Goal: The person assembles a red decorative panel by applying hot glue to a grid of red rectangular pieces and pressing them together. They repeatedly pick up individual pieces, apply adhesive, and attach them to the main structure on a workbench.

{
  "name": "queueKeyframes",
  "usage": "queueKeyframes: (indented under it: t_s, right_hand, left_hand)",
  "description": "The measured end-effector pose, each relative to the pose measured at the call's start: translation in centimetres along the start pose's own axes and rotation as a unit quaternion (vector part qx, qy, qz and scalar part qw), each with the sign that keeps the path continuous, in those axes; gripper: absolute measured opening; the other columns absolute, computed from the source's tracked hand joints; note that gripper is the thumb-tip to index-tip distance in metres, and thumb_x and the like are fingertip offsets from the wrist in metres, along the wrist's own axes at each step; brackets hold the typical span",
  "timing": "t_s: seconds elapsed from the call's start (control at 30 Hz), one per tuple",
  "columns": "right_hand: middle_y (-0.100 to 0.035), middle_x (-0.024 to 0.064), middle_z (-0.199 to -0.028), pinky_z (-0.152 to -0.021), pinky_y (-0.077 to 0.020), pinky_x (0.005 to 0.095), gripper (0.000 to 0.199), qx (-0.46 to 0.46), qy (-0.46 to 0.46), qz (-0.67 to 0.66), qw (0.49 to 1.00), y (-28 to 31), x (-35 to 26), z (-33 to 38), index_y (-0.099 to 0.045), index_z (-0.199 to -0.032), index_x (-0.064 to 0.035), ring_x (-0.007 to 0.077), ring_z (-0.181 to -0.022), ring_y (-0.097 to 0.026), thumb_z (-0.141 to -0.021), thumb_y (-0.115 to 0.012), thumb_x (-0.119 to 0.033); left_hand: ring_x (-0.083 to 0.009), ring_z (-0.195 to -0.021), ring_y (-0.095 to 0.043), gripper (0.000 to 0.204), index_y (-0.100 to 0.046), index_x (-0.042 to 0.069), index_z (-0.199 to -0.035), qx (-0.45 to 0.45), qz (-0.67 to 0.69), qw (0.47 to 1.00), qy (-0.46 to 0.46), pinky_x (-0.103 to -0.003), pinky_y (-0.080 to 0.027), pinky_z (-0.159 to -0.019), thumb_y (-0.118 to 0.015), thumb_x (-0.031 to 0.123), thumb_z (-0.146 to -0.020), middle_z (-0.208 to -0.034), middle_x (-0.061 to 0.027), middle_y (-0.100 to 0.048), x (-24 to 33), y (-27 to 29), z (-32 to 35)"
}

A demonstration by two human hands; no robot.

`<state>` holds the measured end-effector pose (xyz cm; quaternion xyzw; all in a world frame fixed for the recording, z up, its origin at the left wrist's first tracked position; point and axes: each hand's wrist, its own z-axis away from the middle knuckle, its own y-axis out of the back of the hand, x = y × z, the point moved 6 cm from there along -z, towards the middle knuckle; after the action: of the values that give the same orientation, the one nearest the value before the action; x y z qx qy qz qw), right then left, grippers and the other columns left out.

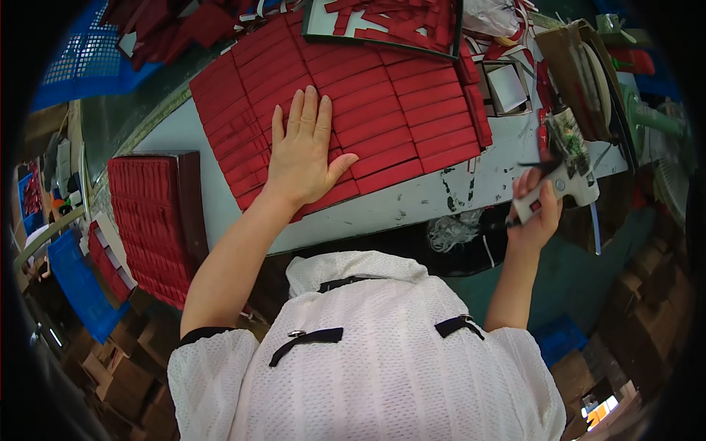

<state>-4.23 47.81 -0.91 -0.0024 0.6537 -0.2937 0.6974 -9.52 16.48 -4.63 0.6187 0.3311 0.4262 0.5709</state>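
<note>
My left hand lies flat with fingers stretched on a wide block of red, narrow, strip-like pieces set in tight rows on the table. In my right hand, at the table's right edge, is a white glue gun. My fingers wrap its handle, and the gun is apart from the red pieces. A pale rod sticks out of the gun's body. Beyond the rows, a dark-rimmed tray holds loose red strips.
A stack of red pieces stands at the table's left end. A small open box and a cardboard box with a roll are at the right. A blue basket is at the far left. Clear plastic hangs below the table's front edge.
</note>
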Motion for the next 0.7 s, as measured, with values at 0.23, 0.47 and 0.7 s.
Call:
queueKeyframes:
  t_s: [0.23,0.47,0.7]
  right_hand:
    - [-0.057,0.0106,-0.088,-0.058,-0.0388,0.0269,0.057,-0.136,-0.159,-0.005,0.978,-7.3,3.3,3.0,-0.045,-0.118,0.0047,0.0141,-0.064,-0.049,-0.067,-0.061,-0.014]
    - [-0.057,0.0044,-0.099,-0.059,-0.0371,0.0210,0.046,-0.170,-0.234,0.034,0.957,-10.3,5.8,2.0,-0.054,-0.112,-0.0005,0.0085,-0.071,-0.047,-0.067,-0.061,0.001]
    - [-0.058,0.0139,-0.106,-0.080,-0.0477,0.0315,0.043,-0.206,-0.196,0.128,0.950,-11.9,7.5,2.0,-0.050,-0.113,0.0005,0.0238,-0.101,-0.057,-0.071,-0.059,0.003]
  left_hand:
    - [-0.0385,-0.136,-0.013,0.084,-0.019,-0.004,-0.140,-0.016,0.044,0.999,-0.006,-0.055,-0.008,-0.107,-0.047,0.053,-0.084,-0.146,-0.0249,-0.014,-0.1,-0.1,0.0]
    - [-0.0387,-0.136,-0.014,0.086,-0.021,-0.007,-0.138,0.023,0.059,0.997,0.038,-0.055,-0.006,-0.107,-0.048,0.054,-0.083,-0.145,-0.0259,-0.017,-1.1,0.9,0.5]
    - [-0.0384,-0.135,-0.015,0.087,-0.023,-0.006,-0.137,-0.013,0.068,0.997,0.044,-0.055,-0.007,-0.107,-0.051,0.054,-0.081,-0.144,-0.0252,-0.019,-1.3,0.0,0.5]
